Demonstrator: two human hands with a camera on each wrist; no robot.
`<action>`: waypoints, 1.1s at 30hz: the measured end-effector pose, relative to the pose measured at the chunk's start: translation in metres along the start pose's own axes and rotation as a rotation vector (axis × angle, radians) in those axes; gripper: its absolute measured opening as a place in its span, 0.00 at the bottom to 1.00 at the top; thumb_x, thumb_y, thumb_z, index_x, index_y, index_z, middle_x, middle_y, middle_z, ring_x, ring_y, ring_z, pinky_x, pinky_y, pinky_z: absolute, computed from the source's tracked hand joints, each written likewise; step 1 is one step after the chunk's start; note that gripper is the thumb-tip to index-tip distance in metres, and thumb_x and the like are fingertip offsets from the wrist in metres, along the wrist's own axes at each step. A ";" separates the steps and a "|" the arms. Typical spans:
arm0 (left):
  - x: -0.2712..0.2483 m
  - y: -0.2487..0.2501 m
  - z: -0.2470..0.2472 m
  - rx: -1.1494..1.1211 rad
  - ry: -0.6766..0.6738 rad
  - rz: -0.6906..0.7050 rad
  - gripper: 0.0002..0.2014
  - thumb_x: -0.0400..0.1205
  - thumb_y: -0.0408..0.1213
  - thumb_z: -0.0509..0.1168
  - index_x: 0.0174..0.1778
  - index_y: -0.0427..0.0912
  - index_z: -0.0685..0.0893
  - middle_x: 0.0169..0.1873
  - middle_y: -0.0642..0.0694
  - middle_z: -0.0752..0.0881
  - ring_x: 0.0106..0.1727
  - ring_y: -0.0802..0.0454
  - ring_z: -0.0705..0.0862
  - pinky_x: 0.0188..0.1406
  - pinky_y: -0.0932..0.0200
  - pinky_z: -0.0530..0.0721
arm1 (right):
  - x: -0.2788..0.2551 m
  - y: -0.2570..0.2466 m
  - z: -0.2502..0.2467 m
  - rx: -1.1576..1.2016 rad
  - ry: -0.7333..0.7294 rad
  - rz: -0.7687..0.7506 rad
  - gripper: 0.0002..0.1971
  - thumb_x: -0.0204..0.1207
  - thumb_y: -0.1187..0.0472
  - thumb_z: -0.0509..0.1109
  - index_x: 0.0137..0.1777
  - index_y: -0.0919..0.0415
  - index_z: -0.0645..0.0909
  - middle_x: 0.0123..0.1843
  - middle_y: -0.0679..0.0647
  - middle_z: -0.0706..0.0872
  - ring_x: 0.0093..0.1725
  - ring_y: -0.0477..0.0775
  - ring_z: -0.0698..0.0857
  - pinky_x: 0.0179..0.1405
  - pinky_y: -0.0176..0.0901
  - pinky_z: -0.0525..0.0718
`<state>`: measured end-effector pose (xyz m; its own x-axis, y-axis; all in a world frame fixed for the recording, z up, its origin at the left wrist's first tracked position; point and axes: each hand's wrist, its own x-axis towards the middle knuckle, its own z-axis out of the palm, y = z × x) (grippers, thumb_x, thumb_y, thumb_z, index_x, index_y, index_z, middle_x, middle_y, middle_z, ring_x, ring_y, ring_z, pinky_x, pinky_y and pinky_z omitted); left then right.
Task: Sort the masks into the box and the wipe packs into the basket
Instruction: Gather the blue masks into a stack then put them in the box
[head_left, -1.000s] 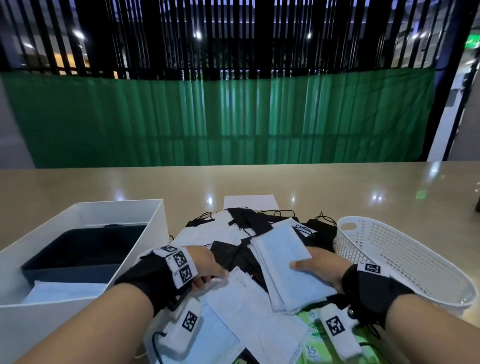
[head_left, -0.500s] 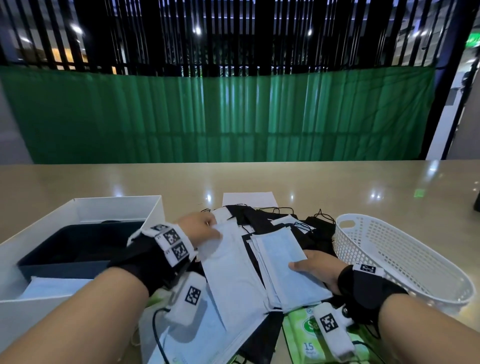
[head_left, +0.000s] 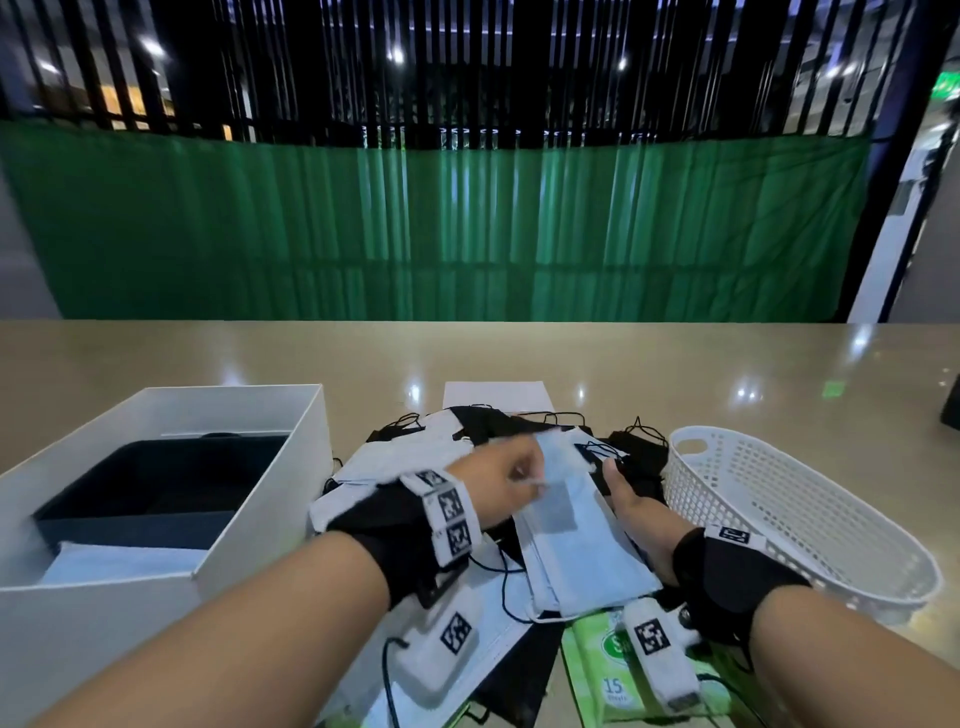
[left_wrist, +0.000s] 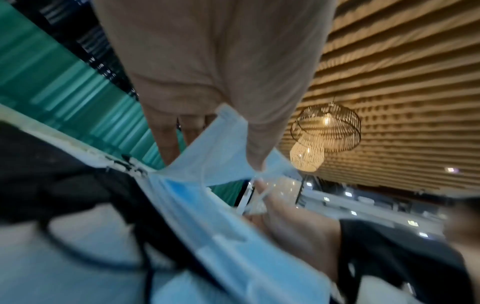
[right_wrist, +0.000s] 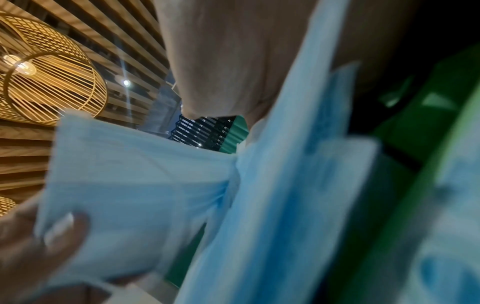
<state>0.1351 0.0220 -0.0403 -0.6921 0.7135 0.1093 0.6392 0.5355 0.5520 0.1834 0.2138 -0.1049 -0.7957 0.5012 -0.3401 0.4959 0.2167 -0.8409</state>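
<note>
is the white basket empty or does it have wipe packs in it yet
Empty, as far as the head view shows: only bare mesh inside the basket. A green wipe pack lies on the table by the right wrist.

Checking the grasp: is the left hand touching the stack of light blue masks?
Touching. The left wrist view shows the left hand pinching the top mask of the stack of light blue masks between thumb and fingers.
</note>
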 end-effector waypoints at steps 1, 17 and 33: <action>0.000 -0.003 0.012 0.023 -0.078 0.001 0.04 0.82 0.44 0.65 0.44 0.51 0.76 0.49 0.57 0.84 0.48 0.57 0.82 0.38 0.69 0.74 | 0.000 0.001 -0.001 -0.025 0.007 -0.023 0.46 0.71 0.26 0.49 0.71 0.65 0.76 0.71 0.59 0.79 0.73 0.59 0.74 0.79 0.49 0.63; 0.001 -0.004 0.045 -0.151 -0.223 0.028 0.03 0.83 0.45 0.63 0.47 0.61 0.77 0.52 0.62 0.82 0.52 0.63 0.81 0.51 0.73 0.75 | 0.000 0.006 -0.002 -0.205 -0.169 -0.133 0.29 0.75 0.34 0.63 0.66 0.55 0.80 0.62 0.58 0.85 0.57 0.57 0.83 0.61 0.47 0.80; -0.017 -0.044 -0.029 0.218 -0.257 -0.428 0.09 0.79 0.49 0.67 0.43 0.47 0.80 0.35 0.53 0.84 0.32 0.58 0.80 0.37 0.67 0.77 | 0.023 0.025 -0.005 0.017 -0.276 -0.072 0.29 0.45 0.38 0.85 0.48 0.48 0.90 0.64 0.78 0.76 0.62 0.83 0.78 0.66 0.83 0.61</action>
<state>0.1090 -0.0265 -0.0427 -0.8190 0.4837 -0.3087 0.3917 0.8644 0.3152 0.1795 0.2347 -0.1317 -0.8945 0.2372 -0.3788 0.4304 0.2284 -0.8733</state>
